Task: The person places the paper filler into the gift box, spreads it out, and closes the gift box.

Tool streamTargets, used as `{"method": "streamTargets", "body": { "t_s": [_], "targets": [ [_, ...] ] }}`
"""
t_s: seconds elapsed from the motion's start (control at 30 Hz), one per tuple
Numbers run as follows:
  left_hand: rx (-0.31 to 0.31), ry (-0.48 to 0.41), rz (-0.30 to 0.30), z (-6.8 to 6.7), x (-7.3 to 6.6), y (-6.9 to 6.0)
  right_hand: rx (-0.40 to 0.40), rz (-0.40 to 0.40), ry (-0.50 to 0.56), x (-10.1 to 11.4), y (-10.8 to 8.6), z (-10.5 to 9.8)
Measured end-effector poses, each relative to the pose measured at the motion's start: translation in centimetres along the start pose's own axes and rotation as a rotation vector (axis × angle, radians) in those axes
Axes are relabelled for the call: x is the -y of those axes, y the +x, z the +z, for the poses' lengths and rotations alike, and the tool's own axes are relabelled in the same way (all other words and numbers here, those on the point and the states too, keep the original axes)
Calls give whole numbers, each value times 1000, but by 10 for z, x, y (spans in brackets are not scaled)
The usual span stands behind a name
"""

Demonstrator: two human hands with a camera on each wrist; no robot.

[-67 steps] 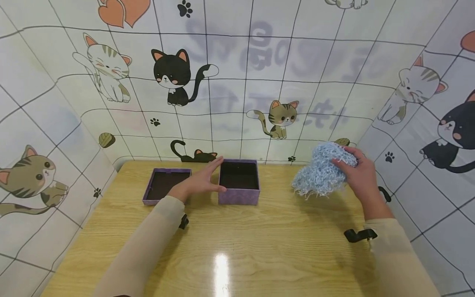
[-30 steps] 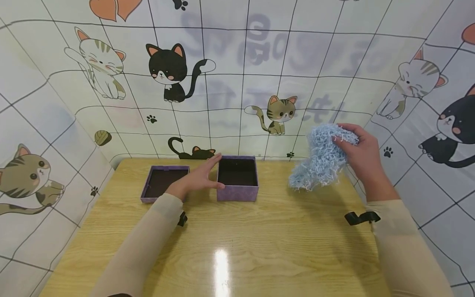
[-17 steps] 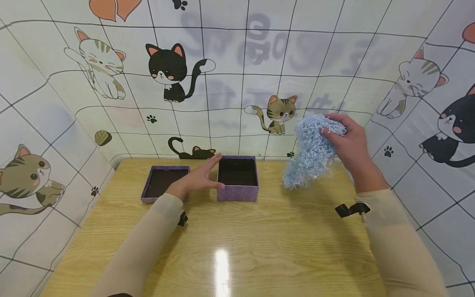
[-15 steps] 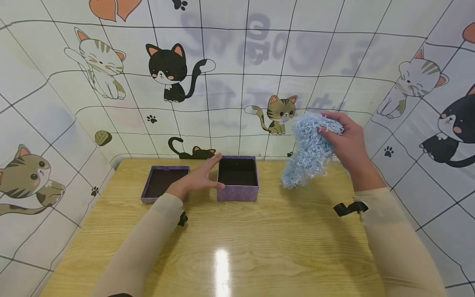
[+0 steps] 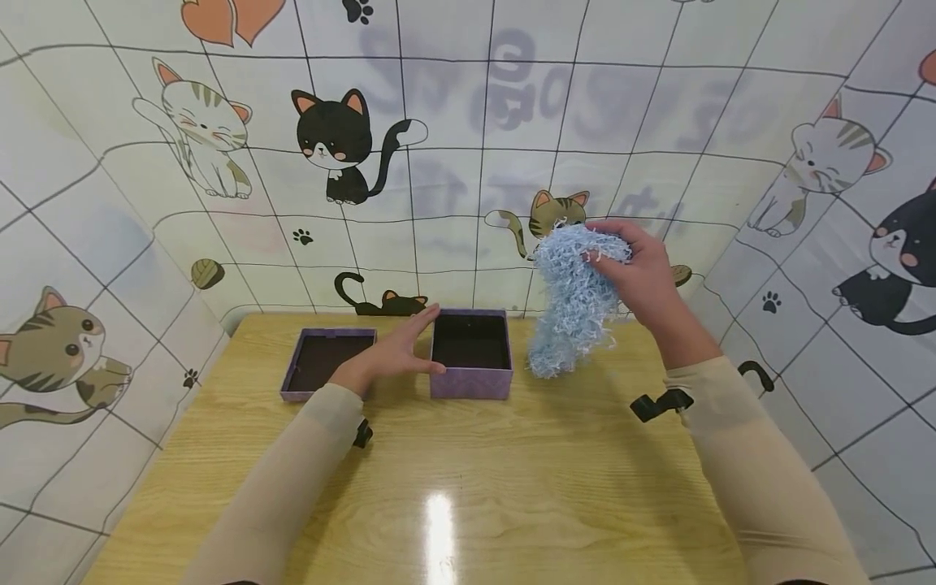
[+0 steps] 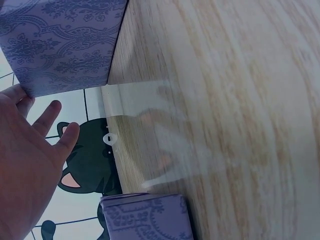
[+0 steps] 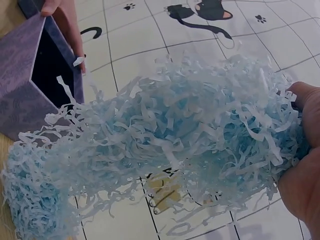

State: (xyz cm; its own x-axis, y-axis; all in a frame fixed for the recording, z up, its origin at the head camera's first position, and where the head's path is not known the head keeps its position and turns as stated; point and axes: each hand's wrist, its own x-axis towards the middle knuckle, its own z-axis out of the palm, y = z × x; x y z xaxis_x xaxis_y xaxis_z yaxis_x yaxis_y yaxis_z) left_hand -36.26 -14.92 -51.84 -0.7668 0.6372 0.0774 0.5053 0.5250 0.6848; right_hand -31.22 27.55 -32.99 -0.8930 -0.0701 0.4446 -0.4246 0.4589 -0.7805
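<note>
My right hand pinches a clump of pale blue shredded paper between thumb and fingers. The clump hangs just right of a purple patterned box, its loose strands trailing down; in the right wrist view the shredded paper stretches from the hand toward the box. The box stands with its dark inside facing up. My left hand rests against the box's left side with fingers spread and fairly straight. In the left wrist view, fingertips of the left hand touch the box wall.
Left of the box, partly behind my left hand, lies a shallow purple lid with its dark inside up. Everything stands on a glossy wooden table. A white sheet with cartoon cats closes off the back and sides.
My right hand has lifted the shredded paper and carried it left toward the box. My left hand, the box and the lid stay in place.
</note>
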Motion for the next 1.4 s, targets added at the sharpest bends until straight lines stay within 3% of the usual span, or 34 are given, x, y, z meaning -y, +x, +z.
{"method": "streamTargets", "body": {
  "t_s": [0.27, 0.83, 1.07, 1.23, 1.4],
  "targets": [
    [-5, -7, 6, 0, 0, 0, 59, -24, 59, -1, 9, 26],
    [-3, -10, -5, 2, 2, 3, 203, -62, 77, 1, 17, 87],
    [-14, -18, -5, 4, 2, 3, 294, -65, 52, -13, 11, 118],
    [-12, -26, -25, 5, 2, 3, 376, -23, 31, -29, 3, 138],
    [-8, -37, -21, 3, 0, 2, 506, 30, -75, -44, -3, 152]
  ]
}}
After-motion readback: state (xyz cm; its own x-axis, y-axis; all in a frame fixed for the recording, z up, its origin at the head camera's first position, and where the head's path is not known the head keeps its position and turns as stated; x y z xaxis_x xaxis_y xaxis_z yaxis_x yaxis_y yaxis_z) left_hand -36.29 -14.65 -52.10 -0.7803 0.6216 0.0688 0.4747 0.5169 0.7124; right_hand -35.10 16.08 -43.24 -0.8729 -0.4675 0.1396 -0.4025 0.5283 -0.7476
